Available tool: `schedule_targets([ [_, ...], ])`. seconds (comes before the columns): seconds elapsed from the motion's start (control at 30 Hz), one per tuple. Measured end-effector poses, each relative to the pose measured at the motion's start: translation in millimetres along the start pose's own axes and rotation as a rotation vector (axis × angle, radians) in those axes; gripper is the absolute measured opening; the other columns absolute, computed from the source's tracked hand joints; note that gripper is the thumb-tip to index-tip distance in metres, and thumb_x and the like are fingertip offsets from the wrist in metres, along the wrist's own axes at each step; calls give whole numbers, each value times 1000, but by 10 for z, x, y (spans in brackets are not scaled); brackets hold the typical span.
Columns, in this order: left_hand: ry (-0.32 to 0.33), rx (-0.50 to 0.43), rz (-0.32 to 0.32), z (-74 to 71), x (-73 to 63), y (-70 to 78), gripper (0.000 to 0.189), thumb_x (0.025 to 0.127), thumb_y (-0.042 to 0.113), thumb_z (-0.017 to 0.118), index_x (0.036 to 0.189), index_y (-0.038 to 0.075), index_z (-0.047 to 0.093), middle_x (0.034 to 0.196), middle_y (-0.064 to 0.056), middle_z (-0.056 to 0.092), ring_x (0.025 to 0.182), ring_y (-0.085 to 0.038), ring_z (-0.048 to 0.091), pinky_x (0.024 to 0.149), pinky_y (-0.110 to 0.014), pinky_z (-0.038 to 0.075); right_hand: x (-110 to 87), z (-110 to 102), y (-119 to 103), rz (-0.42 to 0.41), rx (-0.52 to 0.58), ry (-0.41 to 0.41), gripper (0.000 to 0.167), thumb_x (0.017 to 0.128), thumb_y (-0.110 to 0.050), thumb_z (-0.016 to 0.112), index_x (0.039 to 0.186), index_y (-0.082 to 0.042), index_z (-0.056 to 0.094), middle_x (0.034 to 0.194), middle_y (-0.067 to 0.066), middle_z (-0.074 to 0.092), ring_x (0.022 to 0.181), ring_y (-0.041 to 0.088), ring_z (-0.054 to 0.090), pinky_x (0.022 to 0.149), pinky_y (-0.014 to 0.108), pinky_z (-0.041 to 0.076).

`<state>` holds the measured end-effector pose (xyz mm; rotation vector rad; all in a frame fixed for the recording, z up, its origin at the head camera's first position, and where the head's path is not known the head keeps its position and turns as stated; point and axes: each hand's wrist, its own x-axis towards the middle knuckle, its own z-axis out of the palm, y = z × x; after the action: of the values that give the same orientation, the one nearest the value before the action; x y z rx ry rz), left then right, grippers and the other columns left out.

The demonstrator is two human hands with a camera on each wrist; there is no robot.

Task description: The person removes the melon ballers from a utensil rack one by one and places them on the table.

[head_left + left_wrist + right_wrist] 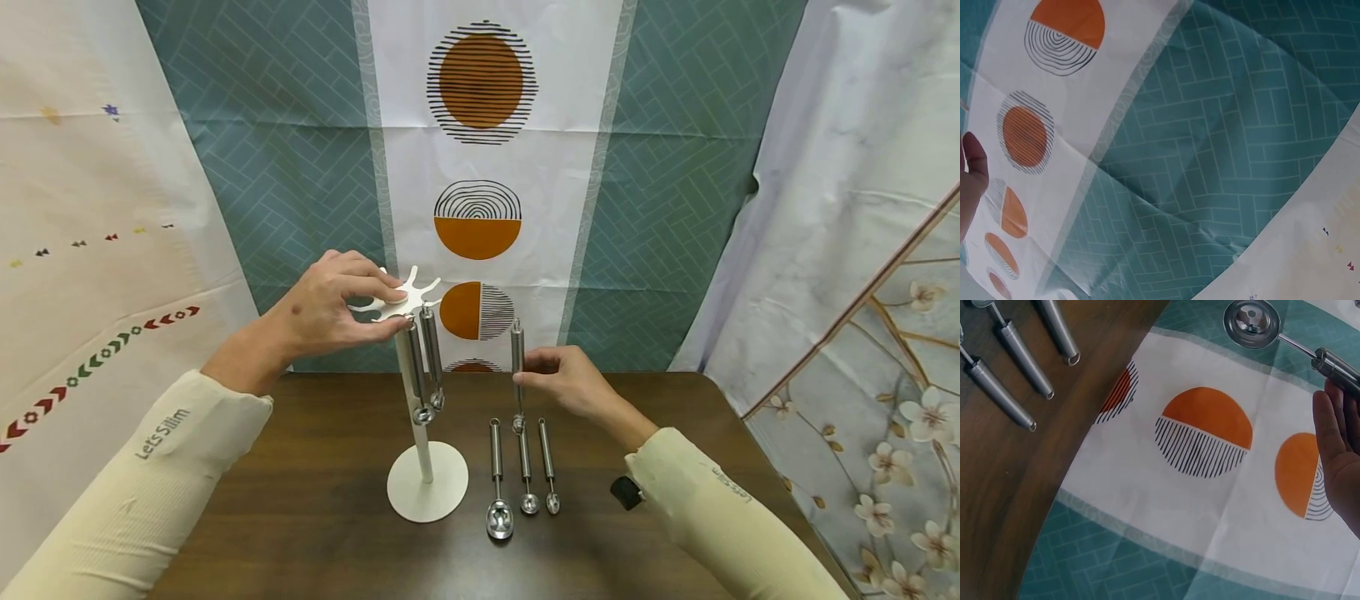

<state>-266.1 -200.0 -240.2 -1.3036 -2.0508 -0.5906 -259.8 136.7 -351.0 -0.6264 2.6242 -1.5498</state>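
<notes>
A white stand (420,417) with a round base and a top of curved hooks (412,293) stands on the table. My left hand (337,300) pinches this top at its left side, fingers above and thumb lower; the left wrist view catches only part of the hand (971,178). Two metal scoops (432,342) hang from the hooks by their handles. To the right of the stand, my right hand (566,379) holds a melon baller (517,358) upright by its handle, bowl down. Its round bowl (1252,323) has a hole, as the right wrist view shows.
On the brown table (300,492) below my right hand lie three metal tools side by side: a large oval scoop (499,518), a small round scoop (529,502) and a narrow one (552,502). Patterned cloths (675,208) hang behind and at both sides.
</notes>
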Motion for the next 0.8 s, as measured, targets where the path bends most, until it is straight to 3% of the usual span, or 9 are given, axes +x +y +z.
schedule_targets([
  [0.1, -11, -32, -9, 11, 7, -1, 21, 72, 17, 83, 89, 6, 79, 94, -8, 72, 90, -28, 68, 82, -40, 51, -21, -23, 33, 24, 5, 2, 24, 90, -19, 75, 107, -2, 75, 98, 4, 73, 90, 16, 66, 81, 33, 52],
  [0.2, -18, -63, -8, 22, 10, -5, 20, 70, 11, 84, 89, 7, 77, 93, -5, 70, 86, -22, 69, 76, -33, 56, -41, -40, 64, 42, 10, 2, 24, 90, -19, 75, 107, -2, 75, 98, 4, 73, 91, 16, 66, 81, 34, 53],
  [0.33, -12, -77, 4, 31, 9, -13, 18, 79, 22, 81, 88, 8, 77, 90, -2, 67, 78, -16, 67, 70, -30, 54, -64, -59, 114, 65, 1, 14, 24, 90, -18, 76, 107, -2, 75, 97, 3, 73, 90, 16, 65, 80, 34, 52],
  [0.43, -2, -75, 12, 34, 5, -20, 27, 86, 35, 76, 89, 8, 78, 88, -1, 66, 77, -15, 66, 68, -32, 54, -88, -70, 154, 86, -10, 27, 23, 90, -18, 76, 108, -4, 75, 97, 2, 73, 89, 16, 64, 79, 34, 52],
  [0.53, 2, -78, 13, 35, 2, -24, 33, 88, 40, 73, 89, 8, 78, 88, -1, 67, 77, -14, 66, 71, -25, 53, -123, -91, 197, 89, -22, 25, 24, 90, -20, 76, 108, -4, 75, 97, 3, 73, 89, 16, 64, 78, 34, 52],
  [0.67, 0, -82, 8, 36, -5, -26, 35, 89, 42, 72, 90, 8, 78, 89, -2, 67, 77, -14, 67, 77, -14, 49, -178, -127, 256, 98, -28, 27, 24, 90, -20, 75, 108, -4, 74, 97, 3, 73, 90, 16, 64, 78, 35, 52],
  [0.8, -1, -74, 8, 34, -11, -27, 28, 86, 35, 75, 91, 7, 78, 90, -2, 67, 77, -14, 67, 78, -13, 48, -217, -153, 327, 109, -33, 35, 25, 90, -20, 75, 109, -3, 74, 96, 3, 72, 90, 17, 64, 79, 35, 52],
])
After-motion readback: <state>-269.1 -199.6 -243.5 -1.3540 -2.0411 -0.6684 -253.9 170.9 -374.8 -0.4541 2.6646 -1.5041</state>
